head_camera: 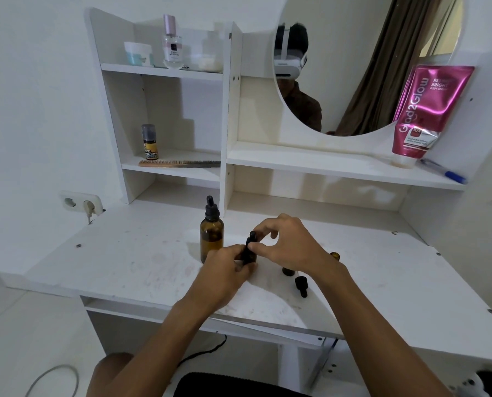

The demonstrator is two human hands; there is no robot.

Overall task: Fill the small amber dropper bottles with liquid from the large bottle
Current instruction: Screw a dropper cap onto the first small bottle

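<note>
**Small dropper bottle held between both hands**

Small amber dropper bottle (249,255) is sitting between my two hands, low over the white desk (130,262), near its middle. I am wrapping my left hand (224,270) around the bottle's body, fingers curled shut on it, so most of the glass is hidden. With my right hand (286,243) I am pinching the black dropper cap (252,239) at the top of that bottle between thumb and forefinger, while my other fingers are arching loosely above it. I cannot tell whether the cap is screwed tight or loose.

I am keeping the large amber bottle (212,237) just to the left of my hands; it is standing upright on the desk with its own black dropper top on. Behind my right wrist, two more small amber bottles (288,271) are standing open, partly hidden by my arm. A loose black dropper cap (301,285) is lying on its side on the desk just in front of them.
</note>
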